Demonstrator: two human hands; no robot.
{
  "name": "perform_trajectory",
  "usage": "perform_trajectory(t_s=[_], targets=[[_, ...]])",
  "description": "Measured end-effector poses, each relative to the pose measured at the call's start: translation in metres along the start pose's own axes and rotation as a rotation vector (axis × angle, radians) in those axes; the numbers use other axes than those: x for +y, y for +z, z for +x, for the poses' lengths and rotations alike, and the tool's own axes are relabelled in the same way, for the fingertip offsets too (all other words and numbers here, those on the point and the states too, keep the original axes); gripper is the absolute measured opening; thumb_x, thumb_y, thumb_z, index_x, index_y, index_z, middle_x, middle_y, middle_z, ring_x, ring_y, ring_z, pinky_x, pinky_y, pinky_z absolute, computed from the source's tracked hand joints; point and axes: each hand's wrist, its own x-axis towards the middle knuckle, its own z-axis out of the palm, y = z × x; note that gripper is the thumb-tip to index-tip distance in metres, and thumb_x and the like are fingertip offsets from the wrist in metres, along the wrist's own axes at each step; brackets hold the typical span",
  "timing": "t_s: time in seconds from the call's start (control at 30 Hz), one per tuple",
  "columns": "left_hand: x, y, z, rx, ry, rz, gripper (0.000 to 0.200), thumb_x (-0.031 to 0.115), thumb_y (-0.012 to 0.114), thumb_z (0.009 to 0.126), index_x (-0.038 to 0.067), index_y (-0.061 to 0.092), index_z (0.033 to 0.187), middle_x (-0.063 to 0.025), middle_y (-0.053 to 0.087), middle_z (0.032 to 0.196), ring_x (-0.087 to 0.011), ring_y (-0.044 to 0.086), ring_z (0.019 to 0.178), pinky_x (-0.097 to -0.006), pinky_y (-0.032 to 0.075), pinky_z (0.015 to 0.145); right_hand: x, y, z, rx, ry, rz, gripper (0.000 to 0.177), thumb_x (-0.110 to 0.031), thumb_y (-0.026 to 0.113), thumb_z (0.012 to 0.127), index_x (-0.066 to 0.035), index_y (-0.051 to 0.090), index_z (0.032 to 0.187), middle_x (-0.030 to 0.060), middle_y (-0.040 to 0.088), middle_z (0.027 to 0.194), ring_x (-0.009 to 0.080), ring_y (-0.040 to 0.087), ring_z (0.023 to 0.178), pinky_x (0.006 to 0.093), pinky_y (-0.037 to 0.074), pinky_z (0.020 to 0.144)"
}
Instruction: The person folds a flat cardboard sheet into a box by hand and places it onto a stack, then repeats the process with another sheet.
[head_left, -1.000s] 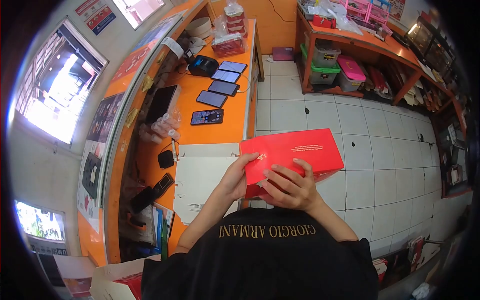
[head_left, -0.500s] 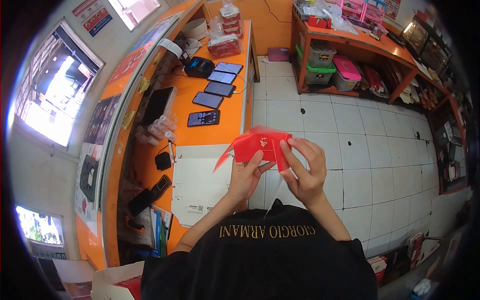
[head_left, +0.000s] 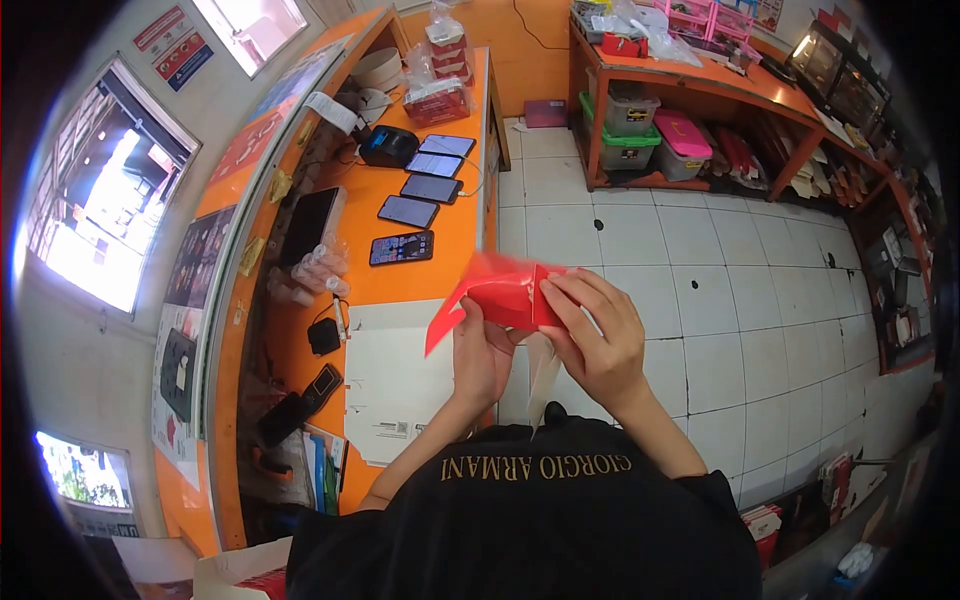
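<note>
A red folded card piece (head_left: 503, 296) with a pale inner side is held up in front of my chest. My left hand (head_left: 483, 352) grips its lower left part, with the thumb on the red face. At its right end, the fingers of my right hand (head_left: 597, 330) are closed on a folded edge. One red flap sticks out to the lower left, and a pale flap hangs below between my hands. Flat white card sheets (head_left: 400, 370) lie on the orange counter (head_left: 400, 275) to the left, partly behind my left forearm.
Several phones (head_left: 408, 210) and a black printer (head_left: 389, 147) are on the counter, with red boxes (head_left: 436, 102) farther back. A dark handheld device (head_left: 322, 384) lies nearer. Across the tiled floor (head_left: 640, 235) stands an orange shelf unit (head_left: 680, 80) with plastic tubs.
The red card piece has turned and folded more, so its printed face is mostly out of sight. My right hand has shifted slightly left and down along it; the pale flap shows more.
</note>
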Motion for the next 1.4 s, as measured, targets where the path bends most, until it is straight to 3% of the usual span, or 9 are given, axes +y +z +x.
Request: perform_trajectory(t_s=[0.23, 0.53, 0.77, 0.87, 0.97, 1.13, 1.2, 1.27, 1.4], targets=[[0.002, 0.002, -0.001, -0.036, 0.054, 0.234, 0.032, -0.001, 0.049, 0.090, -0.002, 0.046, 0.122, -0.0115, 0.056, 0.115, -0.0176, 0.055, 0.105, -0.0331, 0.045, 0.092, 0.003, 0.010, -0.015, -0.062, -0.055, 0.107, 0.037, -0.018, 0.069, 0.072, -0.005, 0.062, 0.106, 0.0063, 0.061, 0.105, 0.0219, 0.058, 0.097, 0.0354, 0.046, 0.078], [0.000, -0.004, -0.002, -0.049, 0.108, 0.815, 0.036, -0.008, 0.050, 0.083, -0.002, 0.051, 0.118, -0.0086, 0.049, 0.119, -0.0189, 0.053, 0.108, -0.0299, 0.046, 0.089, -0.003, 0.019, -0.022, 0.043, -0.027, 0.055, 0.032, -0.015, 0.072, 0.068, -0.006, 0.064, 0.098, 0.0045, 0.061, 0.103, 0.0214, 0.057, 0.090, 0.0346, 0.046, 0.071], [0.011, 0.005, -0.003, -0.122, 0.057, 0.544, 0.037, -0.009, 0.050, 0.082, -0.001, 0.053, 0.118, -0.0090, 0.051, 0.115, -0.0188, 0.054, 0.107, -0.0294, 0.049, 0.085, -0.006, 0.018, -0.016, 0.032, 0.110, 0.109, 0.028, -0.015, 0.071, 0.071, -0.005, 0.065, 0.097, 0.0075, 0.056, 0.100, 0.0261, 0.054, 0.087, 0.0373, 0.045, 0.074], [0.028, -0.015, -0.007, -0.075, -0.245, 0.429, 0.033, -0.006, 0.051, 0.083, 0.000, 0.054, 0.115, -0.0080, 0.055, 0.108, -0.0192, 0.056, 0.103, -0.0298, 0.049, 0.084, 0.004, 0.009, -0.018, -0.073, 0.192, 0.286, 0.027, -0.014, 0.069, 0.075, -0.005, 0.064, 0.100, 0.0110, 0.055, 0.107, 0.0288, 0.053, 0.098, 0.0399, 0.043, 0.084], [0.055, -0.033, -0.005, -0.625, -0.251, 1.150, 0.017, 0.000, 0.052, 0.086, -0.003, 0.054, 0.102, -0.0151, 0.056, 0.103, -0.0239, 0.058, 0.088, -0.0317, 0.047, 0.077, 0.009, 0.002, -0.011, -0.068, 0.314, 0.519, 0.028, -0.013, 0.066, 0.077, -0.005, 0.063, 0.104, 0.0136, 0.054, 0.114, 0.0312, 0.051, 0.106, 0.0417, 0.037, 0.096], [0.070, -0.021, 0.000, -0.805, -0.175, 1.269, 0.017, 0.002, 0.050, 0.085, -0.001, 0.055, 0.101, -0.0137, 0.060, 0.092, -0.0319, 0.058, 0.081, -0.0333, 0.047, 0.076, 0.029, -0.014, 0.003, -0.562, 0.239, 0.665, 0.028, -0.016, 0.069, 0.076, -0.004, 0.064, 0.100, 0.0092, 0.060, 0.101, 0.0257, 0.057, 0.099, 0.0439, 0.028, 0.106], [0.068, -0.026, 0.002, -0.755, -0.273, 1.278, 0.019, 0.003, 0.050, 0.085, -0.001, 0.056, 0.103, -0.0156, 0.062, 0.089, -0.0334, 0.060, 0.081, -0.0348, 0.047, 0.076, 0.033, -0.012, 0.000, -0.545, 0.274, 0.750, 0.021, -0.011, 0.072, 0.072, -0.003, 0.064, 0.090, 0.0064, 0.061, 0.089, 0.0204, 0.057, 0.089, 0.0427, 0.033, 0.102], [0.071, -0.025, 0.007, -0.687, -0.365, 1.284, 0.021, 0.006, 0.051, 0.086, -0.001, 0.056, 0.105, -0.0180, 0.063, 0.090, -0.0342, 0.061, 0.083, -0.0361, 0.048, 0.075, 0.035, -0.011, -0.008, -0.478, 0.499, 0.873, 0.012, -0.012, 0.070, 0.075, -0.005, 0.063, 0.082, 0.0036, 0.058, 0.085, 0.0138, 0.055, 0.077, 0.0251, 0.043, 0.068], [0.072, -0.032, 0.012, -0.624, -0.331, 1.458, 0.022, 0.011, 0.054, 0.085, 0.000, 0.057, 0.104, -0.0190, 0.064, 0.085, -0.0333, 0.062, 0.082, -0.0364, 0.048, 0.073, 0.027, -0.005, -0.013, -0.309, 0.589, 1.088, 0.011, -0.009, 0.070, 0.075, -0.004, 0.061, 0.078, 0.0028, 0.056, 0.081, 0.0103, 0.054, 0.075, 0.0210, 0.042, 0.065]])
